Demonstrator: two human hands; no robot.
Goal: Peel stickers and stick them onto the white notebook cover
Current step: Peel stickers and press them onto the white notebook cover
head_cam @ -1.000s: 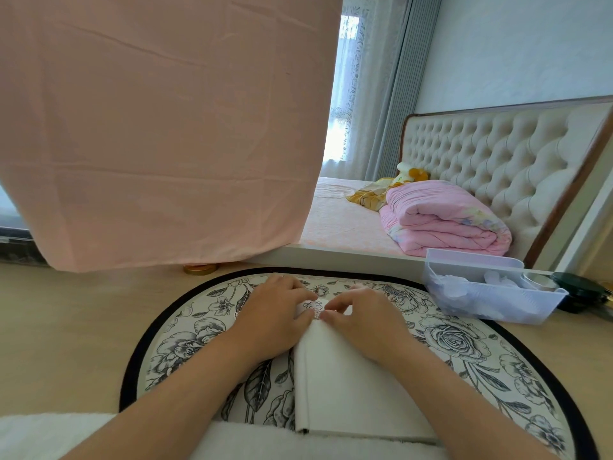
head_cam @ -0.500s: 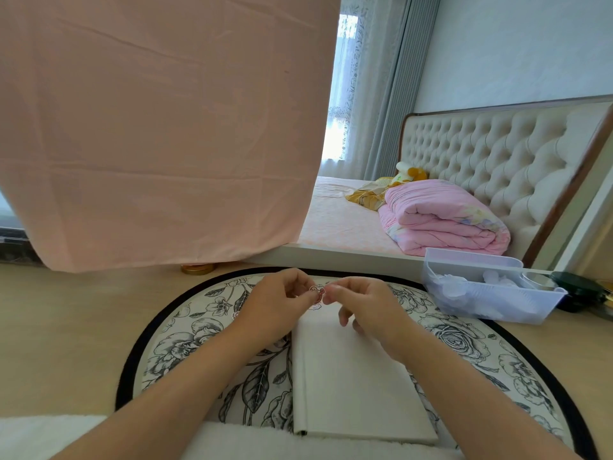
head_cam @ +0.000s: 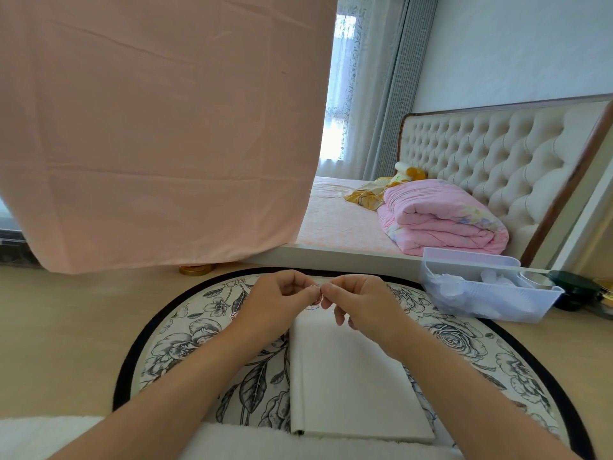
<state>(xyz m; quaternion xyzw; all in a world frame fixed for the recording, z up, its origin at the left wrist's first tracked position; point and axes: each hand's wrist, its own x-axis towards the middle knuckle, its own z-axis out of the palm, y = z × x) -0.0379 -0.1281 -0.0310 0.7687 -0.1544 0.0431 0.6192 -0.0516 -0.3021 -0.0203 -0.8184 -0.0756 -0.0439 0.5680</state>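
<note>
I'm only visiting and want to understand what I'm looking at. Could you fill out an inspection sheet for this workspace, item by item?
Surface: round floral mat with a black edge, lying on a light wooden floor.
Job's things: white notebook lies closed on the mat; a small sticker is held above its far end.
Clutter: plastic bin of white bits at the right; dark round object behind it; gold lid on the floor.
Grippers: left hand and right hand both pinch the sticker at the fingertips.
Cables: nothing seen.
Surroundings: hanging pink cloth, bed with a folded pink quilt, tufted headboard, curtains.
</note>
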